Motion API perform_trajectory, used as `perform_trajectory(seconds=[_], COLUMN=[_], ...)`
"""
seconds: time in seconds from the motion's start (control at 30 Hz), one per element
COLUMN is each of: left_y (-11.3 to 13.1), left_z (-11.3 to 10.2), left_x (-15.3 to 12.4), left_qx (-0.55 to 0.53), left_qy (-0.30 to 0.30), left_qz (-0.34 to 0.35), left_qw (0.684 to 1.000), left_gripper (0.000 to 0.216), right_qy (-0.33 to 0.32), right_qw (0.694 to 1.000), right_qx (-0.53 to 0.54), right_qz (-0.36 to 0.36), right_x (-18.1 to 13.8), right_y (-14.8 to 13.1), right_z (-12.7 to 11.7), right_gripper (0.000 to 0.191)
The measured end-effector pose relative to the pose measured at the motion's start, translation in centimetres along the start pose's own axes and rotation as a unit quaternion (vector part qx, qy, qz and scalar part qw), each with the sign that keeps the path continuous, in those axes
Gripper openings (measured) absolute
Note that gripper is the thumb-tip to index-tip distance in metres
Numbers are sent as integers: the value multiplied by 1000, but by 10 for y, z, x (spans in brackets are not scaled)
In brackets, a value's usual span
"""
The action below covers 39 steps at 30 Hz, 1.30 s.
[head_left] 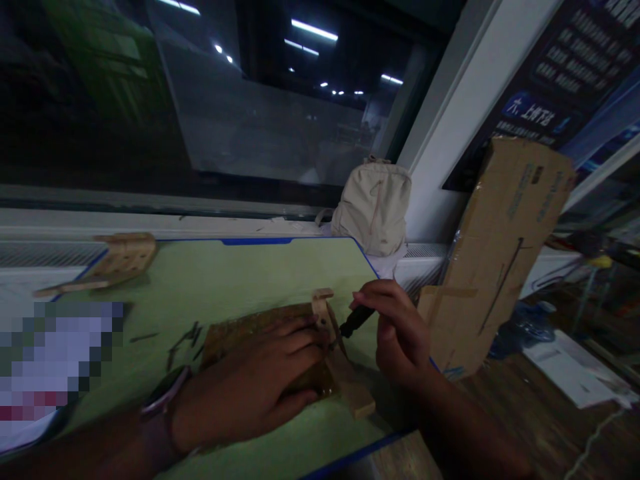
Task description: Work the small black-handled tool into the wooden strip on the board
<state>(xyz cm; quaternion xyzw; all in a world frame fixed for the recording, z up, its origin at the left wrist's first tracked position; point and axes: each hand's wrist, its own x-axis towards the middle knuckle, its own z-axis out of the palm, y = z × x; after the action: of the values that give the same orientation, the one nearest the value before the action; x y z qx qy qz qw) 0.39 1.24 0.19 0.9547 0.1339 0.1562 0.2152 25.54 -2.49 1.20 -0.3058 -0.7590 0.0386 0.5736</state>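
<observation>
My left hand (260, 373) lies flat, fingers stretched out, over a brown wrapped-looking panel (225, 337). Its fingertips touch a light wooden piece (353, 383) with holes, which stands along the panel's right edge. A black-handled screwdriver (357, 319) is pinched in my right hand (400, 333), on the right of the wooden piece. The screwdriver points left toward that piece; I cannot tell whether its tip sits in a screw. Several dark, slender screws (186, 339) lie on the green tabletop (225, 273) left of the panel.
A second wooden part (127, 257) with holes rests at the table's far left corner. Near the left edge is a blurred-out object (55, 367). Behind the table sits a beige backpack (375, 207); to the right leans a tall cardboard box (505, 247).
</observation>
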Motion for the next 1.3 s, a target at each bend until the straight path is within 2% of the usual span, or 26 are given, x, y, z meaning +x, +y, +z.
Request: perform_trajectory(seconds=[0.13, 0.2, 0.37, 0.47, 0.5, 0.63, 0.7, 0.8, 0.93, 1.03, 1.1, 1.2, 1.3], left_y=[3, 4, 4, 3, 3, 4, 5, 6, 5, 3, 3, 3, 3], left_z=[-3, -4, -5, -3, -3, -4, -5, -6, -4, -3, -3, -3, -2], left_x=[3, 4, 4, 3, 3, 4, 4, 5, 4, 3, 3, 2, 3], left_qx=[-21, -26, -24, -23, -21, -18, -18, -21, -23, -20, -22, -29, -30], left_qy=[3, -11, -15, -9, -8, -13, -14, -9, -9, -6, 0, 10, 8], left_qz=[-2, -13, -22, -25, -26, -30, -29, -27, -30, -30, -27, -21, -28], left_qw=[1000, 1000, 999, 999, 999, 999, 999, 999, 999, 999, 999, 999, 999], left_gripper=[46, 45, 35, 33, 34, 35, 36, 37, 34, 31, 31, 33, 34], right_qy=[-64, -67, 60, 90, 82, -10, -47, -61, -6, 53, 75, 69, 31], right_qw=[996, 994, 993, 993, 994, 1000, 999, 996, 996, 998, 996, 993, 997], right_qx=[67, 92, 66, 2, -13, -16, 6, 64, 80, 16, -21, -26, 8], right_qz=[1, 7, 75, 78, 67, 18, 14, 19, 29, 23, 45, 90, 65], right_x=[1, 1, -3, -4, -4, -5, -5, -6, -5, -4, -5, -7, -8], right_y=[-9, -10, 2, 8, 9, 1, -4, -6, 2, 9, 12, 12, 7], right_z=[0, 2, 8, 7, 6, -1, -2, -1, 4, 8, 9, 8, 4], right_gripper=[40, 39, 23, 9, 10, 39, 42, 44, 41, 27, 16, 10, 18])
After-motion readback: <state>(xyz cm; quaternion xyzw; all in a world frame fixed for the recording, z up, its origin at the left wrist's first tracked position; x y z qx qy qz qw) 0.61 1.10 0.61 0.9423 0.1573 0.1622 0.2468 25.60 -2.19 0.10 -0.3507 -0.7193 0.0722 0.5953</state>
